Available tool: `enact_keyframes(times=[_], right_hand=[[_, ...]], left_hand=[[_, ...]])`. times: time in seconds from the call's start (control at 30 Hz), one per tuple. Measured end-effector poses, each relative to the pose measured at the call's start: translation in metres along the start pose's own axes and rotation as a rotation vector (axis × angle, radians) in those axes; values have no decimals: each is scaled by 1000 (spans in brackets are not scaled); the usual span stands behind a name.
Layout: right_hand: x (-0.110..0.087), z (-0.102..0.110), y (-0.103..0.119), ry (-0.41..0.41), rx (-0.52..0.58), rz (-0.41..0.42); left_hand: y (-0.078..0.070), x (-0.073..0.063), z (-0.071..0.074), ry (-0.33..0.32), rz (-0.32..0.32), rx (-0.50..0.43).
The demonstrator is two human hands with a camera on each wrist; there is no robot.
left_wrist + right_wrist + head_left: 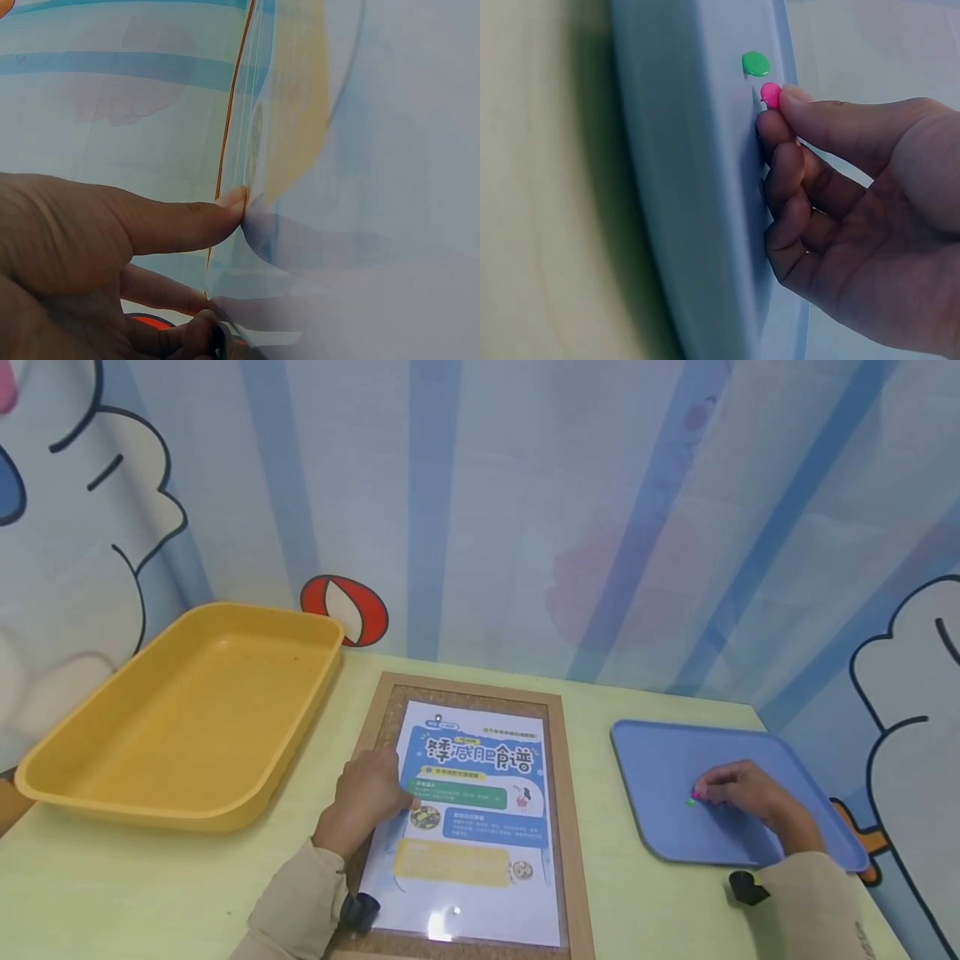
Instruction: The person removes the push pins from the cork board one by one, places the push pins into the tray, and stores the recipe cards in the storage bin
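My right hand (pixel 742 789) pinches a pink thumbtack (pixel 770 94) between thumb and forefinger, just over the blue tray (pixel 667 747). Close beside it, a green thumbtack (pixel 755 64) lies on the tray. To the left, my left hand (pixel 367 797) rests at the left side of a wood-framed cork board (pixel 573 852). Its straight thumb (pixel 187 225) touches the printed sheet (pixel 465 910) that lies on the board under what looks like a clear cover. The other fingers lie by the frame's edge, partly hidden in the left wrist view.
A deep yellow tray (pixel 217 710) stands at the left of the pale yellow table (pixel 150 893). Behind the table hangs a blue-striped printed cloth (pixel 495 527). The blue tray has a raised rim and sits near the table's right edge.
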State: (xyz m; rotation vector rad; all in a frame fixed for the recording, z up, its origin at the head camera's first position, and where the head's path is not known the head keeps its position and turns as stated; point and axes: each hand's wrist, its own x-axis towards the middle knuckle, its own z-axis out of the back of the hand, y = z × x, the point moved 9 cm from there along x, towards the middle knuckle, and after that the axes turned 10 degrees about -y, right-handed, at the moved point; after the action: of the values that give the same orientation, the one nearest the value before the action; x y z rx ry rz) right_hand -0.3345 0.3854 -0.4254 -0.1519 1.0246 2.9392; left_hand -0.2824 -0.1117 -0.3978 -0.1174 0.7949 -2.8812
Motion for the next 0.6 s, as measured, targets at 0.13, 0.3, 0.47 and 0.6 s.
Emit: enact_keyframes(times=[0.13,0.3,0.47,0.6], right_hand=[[-1,0,4,0,-32,13],[-2,0,8,-2,-44,6],[-2,1,7,-8,-51,3],[-2,1,7,-12,-63,11]], left_hand=[[-1,-1,1,-5,-3,-2],[-1,-2,3,-11,-6,5],[-1,-1,3,-7,-1,3],[-1,-1,2,-5,-1,-3]])
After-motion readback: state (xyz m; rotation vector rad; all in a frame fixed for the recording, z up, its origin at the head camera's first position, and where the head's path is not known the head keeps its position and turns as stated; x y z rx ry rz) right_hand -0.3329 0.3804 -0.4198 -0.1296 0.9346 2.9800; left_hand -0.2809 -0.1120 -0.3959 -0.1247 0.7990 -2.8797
